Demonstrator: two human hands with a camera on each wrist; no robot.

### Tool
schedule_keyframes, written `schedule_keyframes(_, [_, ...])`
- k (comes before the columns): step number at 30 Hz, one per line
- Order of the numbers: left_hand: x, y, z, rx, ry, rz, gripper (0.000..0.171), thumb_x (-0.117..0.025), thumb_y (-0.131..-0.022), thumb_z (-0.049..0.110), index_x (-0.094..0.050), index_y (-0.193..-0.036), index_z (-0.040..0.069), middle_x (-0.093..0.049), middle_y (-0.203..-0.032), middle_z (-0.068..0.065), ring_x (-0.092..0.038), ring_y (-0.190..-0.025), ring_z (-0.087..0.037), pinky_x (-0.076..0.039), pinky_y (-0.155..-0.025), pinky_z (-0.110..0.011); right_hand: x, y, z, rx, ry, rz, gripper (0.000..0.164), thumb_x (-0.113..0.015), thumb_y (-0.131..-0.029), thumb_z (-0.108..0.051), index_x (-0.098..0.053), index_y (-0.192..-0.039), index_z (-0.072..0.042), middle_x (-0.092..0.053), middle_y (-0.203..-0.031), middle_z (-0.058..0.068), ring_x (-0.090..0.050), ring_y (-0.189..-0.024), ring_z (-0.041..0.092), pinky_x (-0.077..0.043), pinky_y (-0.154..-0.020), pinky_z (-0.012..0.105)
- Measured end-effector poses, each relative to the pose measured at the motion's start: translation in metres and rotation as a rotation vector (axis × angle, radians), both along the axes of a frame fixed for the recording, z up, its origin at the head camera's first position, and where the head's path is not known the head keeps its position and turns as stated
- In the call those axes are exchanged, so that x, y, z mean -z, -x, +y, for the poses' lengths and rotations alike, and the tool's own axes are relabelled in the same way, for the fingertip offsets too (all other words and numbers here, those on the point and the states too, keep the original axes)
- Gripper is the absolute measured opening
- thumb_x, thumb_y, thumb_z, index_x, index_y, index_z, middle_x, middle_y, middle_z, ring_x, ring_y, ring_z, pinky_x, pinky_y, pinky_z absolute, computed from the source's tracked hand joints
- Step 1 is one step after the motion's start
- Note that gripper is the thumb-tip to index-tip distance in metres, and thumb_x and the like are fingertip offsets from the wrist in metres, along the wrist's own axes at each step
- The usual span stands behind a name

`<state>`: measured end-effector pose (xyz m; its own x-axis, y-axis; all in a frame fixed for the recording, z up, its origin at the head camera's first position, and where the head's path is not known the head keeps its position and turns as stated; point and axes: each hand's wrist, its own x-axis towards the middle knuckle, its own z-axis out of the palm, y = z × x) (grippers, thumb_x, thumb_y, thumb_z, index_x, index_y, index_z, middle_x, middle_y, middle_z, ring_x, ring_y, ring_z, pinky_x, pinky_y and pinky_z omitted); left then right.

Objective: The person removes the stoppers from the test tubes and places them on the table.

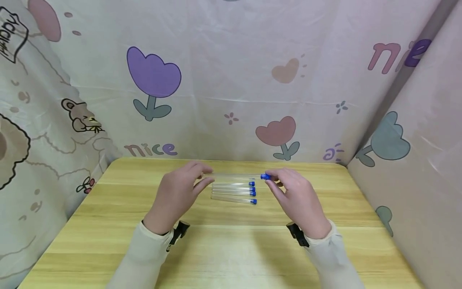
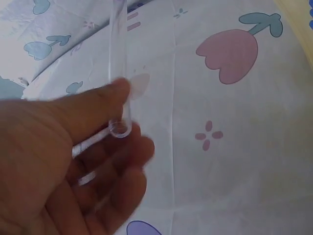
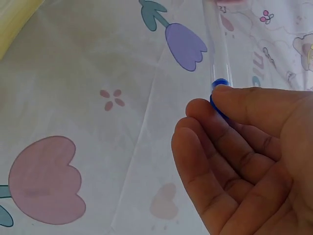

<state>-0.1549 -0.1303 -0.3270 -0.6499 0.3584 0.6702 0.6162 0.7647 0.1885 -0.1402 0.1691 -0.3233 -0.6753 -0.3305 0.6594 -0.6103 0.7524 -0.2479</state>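
A clear test tube (image 1: pixel 234 175) is held level between both hands, above the far part of the table. My left hand (image 1: pixel 182 184) pinches its clear end between thumb and fingers; in the left wrist view the rounded tube end (image 2: pixel 120 128) shows by the thumb tip. At the other end, my right hand (image 1: pixel 297 192) pinches the blue cap (image 1: pixel 265 176) with thumb and forefinger. The right wrist view has this cap (image 3: pixel 220 84) in the tube's mouth, partly hidden by the thumb. Below the held tube, several capped clear tubes (image 1: pixel 232 198) lie side by side, blue caps to the right.
The light wood-grain table (image 1: pixel 231 249) carries the tubes near its back edge. Behind it hangs a pale curtain (image 1: pixel 216 80) printed with flowers, and further patterned cloth closes off the left and right sides. Black straps (image 1: pixel 297 234) sit on both wrists.
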Motion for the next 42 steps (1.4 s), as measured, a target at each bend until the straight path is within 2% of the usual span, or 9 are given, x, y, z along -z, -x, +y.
schedule_keyframes(3, [0.0004, 0.0017, -0.0010, -0.053, -0.022, 0.000, 0.028, -0.083, -0.088, 0.031, -0.076, -0.107, 0.012, -0.076, -0.096, 0.001, -0.070, -0.074, -0.013, -0.052, -0.055, -0.026, 0.0015, 0.0021, -0.0001, -0.001, 0.004, -0.012, 0.020, -0.080, -0.091, -0.008, -0.075, -0.110, -0.008, -0.075, -0.098, -0.001, -0.069, -0.087, 0.013, -0.058, -0.070, 0.032])
schedule_keyframes(5, [0.0000, 0.0017, -0.0015, -0.064, -0.032, -0.013, 0.028, -0.083, -0.088, 0.031, -0.076, -0.107, 0.012, -0.076, -0.095, 0.002, -0.070, -0.076, -0.013, -0.053, -0.057, -0.027, 0.0025, 0.0035, -0.0002, -0.001, 0.009, -0.018, 0.020, -0.080, -0.091, -0.008, -0.075, -0.110, -0.008, -0.075, -0.098, 0.000, -0.069, -0.087, 0.013, -0.058, -0.070, 0.032])
schedule_keyframes(10, [-0.0027, -0.0010, -0.0017, -0.061, -0.030, -0.028, 0.024, -0.083, -0.090, 0.025, -0.076, -0.109, 0.011, -0.077, -0.100, 0.000, -0.073, -0.080, -0.012, -0.056, -0.060, -0.029, 0.0039, 0.0043, -0.0007, 0.002, 0.039, -0.035, 0.020, -0.079, -0.092, -0.008, -0.074, -0.111, -0.008, -0.073, -0.097, -0.002, -0.068, -0.087, 0.012, -0.058, -0.069, 0.032])
schedule_keyframes(15, [-0.0034, -0.0023, -0.0009, -0.055, -0.030, 0.003, 0.022, -0.083, -0.089, 0.023, -0.077, -0.107, 0.011, -0.077, -0.100, -0.001, -0.074, -0.079, -0.014, -0.056, -0.057, -0.028, 0.0036, 0.0038, -0.0015, 0.013, 0.059, -0.057, 0.019, -0.078, -0.093, -0.009, -0.074, -0.112, -0.007, -0.071, -0.093, -0.003, -0.064, -0.083, 0.009, -0.057, -0.066, 0.028])
schedule_keyframes(20, [-0.0029, -0.0014, 0.0006, -0.039, -0.023, 0.015, 0.021, -0.082, -0.090, 0.023, -0.076, -0.106, 0.011, -0.077, -0.100, -0.001, -0.074, -0.079, -0.013, -0.056, -0.058, -0.027, 0.0033, 0.0049, -0.0024, 0.041, 0.039, -0.077, 0.017, -0.077, -0.094, -0.009, -0.074, -0.111, -0.007, -0.071, -0.094, -0.002, -0.066, -0.084, 0.010, -0.059, -0.070, 0.032])
schedule_keyframes(26, [-0.0026, -0.0013, 0.0014, -0.028, -0.025, 0.023, 0.019, -0.081, -0.092, 0.023, -0.075, -0.106, 0.012, -0.076, -0.098, 0.000, -0.073, -0.078, -0.012, -0.057, -0.060, -0.027, 0.0051, 0.0053, -0.0036, 0.067, -0.023, -0.034, 0.015, -0.077, -0.094, -0.012, -0.074, -0.108, -0.009, -0.073, -0.095, -0.001, -0.069, -0.086, 0.014, -0.058, -0.068, 0.032])
schedule_keyframes(32, [-0.0017, -0.0017, 0.0009, -0.027, -0.027, 0.024, 0.018, -0.081, -0.091, 0.022, -0.076, -0.106, 0.013, -0.076, -0.099, 0.000, -0.072, -0.076, -0.012, -0.057, -0.061, -0.027, 0.0069, 0.0048, -0.0037, 0.055, -0.036, 0.017, 0.014, -0.080, -0.092, -0.012, -0.075, -0.105, -0.012, -0.073, -0.095, -0.002, -0.069, -0.087, 0.014, -0.058, -0.068, 0.032])
schedule_keyframes(38, [-0.0010, -0.0007, -0.0005, -0.036, -0.018, 0.055, 0.020, -0.082, -0.091, 0.022, -0.076, -0.106, 0.011, -0.076, -0.098, -0.001, -0.069, -0.067, -0.011, -0.052, -0.054, -0.025, 0.0083, 0.0057, -0.0044, 0.051, -0.038, 0.029, 0.013, -0.081, -0.091, -0.014, -0.076, -0.104, -0.013, -0.073, -0.095, -0.002, -0.069, -0.087, 0.014, -0.058, -0.068, 0.032])
schedule_keyframes(42, [-0.0001, 0.0004, -0.0008, -0.035, -0.005, 0.079, 0.020, -0.082, -0.090, 0.022, -0.076, -0.104, 0.010, -0.076, -0.095, -0.001, -0.067, -0.065, -0.011, -0.051, -0.052, -0.025, 0.0085, 0.0061, -0.0062, 0.071, -0.028, -0.002, 0.014, -0.080, -0.092, -0.013, -0.075, -0.105, -0.011, -0.073, -0.095, -0.001, -0.069, -0.086, 0.015, -0.056, -0.064, 0.032])
